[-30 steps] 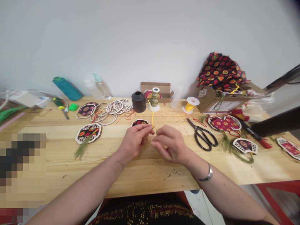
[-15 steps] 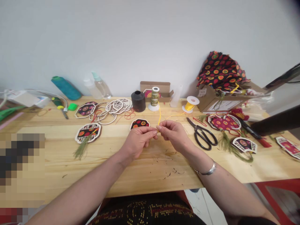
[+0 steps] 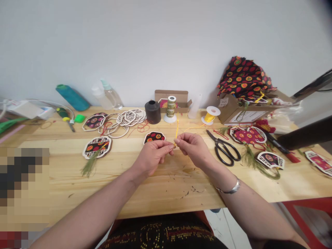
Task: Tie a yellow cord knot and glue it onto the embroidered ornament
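Both my hands meet over the middle of the table, pinching a yellow cord point(image 3: 177, 128). My left hand point(image 3: 155, 155) grips its lower end between thumb and forefinger. My right hand point(image 3: 190, 147) has thumb and forefinger closed on it just above. A thicker, knotted-looking length of the cord sticks up past the fingertips, and a thin strand runs back to the yellow cord spool point(image 3: 210, 116). The exact point of grip is hidden by my fingers. Just beyond my left hand lies an ornament with patterned black fabric and a pale frame point(image 3: 154, 137).
Black-handled scissors point(image 3: 225, 150) lie right of my right hand. A black thread cone point(image 3: 153, 112) and a gold-green thread spool point(image 3: 171, 108) stand behind. Tasselled ornaments point(image 3: 97, 148) and pale cut-out frames point(image 3: 131, 117) are at left. A cardboard box point(image 3: 241, 112) holds patterned fabric.
The upright end of the yellow cord has tilted slightly to the right. Both hands stay almost in place, still pinching the cord.
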`<act>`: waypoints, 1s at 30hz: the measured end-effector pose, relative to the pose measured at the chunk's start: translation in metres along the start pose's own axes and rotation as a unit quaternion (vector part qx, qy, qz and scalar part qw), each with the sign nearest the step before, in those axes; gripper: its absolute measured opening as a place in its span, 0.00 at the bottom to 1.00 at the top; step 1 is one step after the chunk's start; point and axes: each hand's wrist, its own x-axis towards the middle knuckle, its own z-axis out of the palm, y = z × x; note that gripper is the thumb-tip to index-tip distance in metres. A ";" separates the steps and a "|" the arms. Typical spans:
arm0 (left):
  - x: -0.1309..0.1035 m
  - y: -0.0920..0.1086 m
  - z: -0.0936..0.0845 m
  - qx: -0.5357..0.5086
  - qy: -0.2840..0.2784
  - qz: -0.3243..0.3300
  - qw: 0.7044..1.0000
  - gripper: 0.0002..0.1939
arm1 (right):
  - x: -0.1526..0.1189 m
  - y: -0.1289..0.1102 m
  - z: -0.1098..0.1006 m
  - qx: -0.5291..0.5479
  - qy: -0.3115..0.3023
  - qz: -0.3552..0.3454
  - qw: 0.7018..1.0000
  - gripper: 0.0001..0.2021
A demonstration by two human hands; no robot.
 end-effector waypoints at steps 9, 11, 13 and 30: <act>0.001 0.001 0.001 -0.015 0.014 -0.007 1.000 0.08 | 0.002 -0.002 -0.003 -0.025 -0.027 -0.004 0.999 0.11; 0.000 0.001 0.001 -0.020 0.020 -0.013 1.000 0.08 | 0.003 0.000 -0.002 -0.045 -0.011 -0.024 0.999 0.09; 0.000 0.001 0.002 -0.030 0.023 -0.018 0.999 0.07 | 0.003 0.001 -0.001 -0.075 0.001 -0.048 0.996 0.08; 0.000 -0.001 -0.004 0.146 0.076 0.078 0.983 0.09 | 0.005 0.006 -0.008 -0.257 0.061 -0.158 0.951 0.08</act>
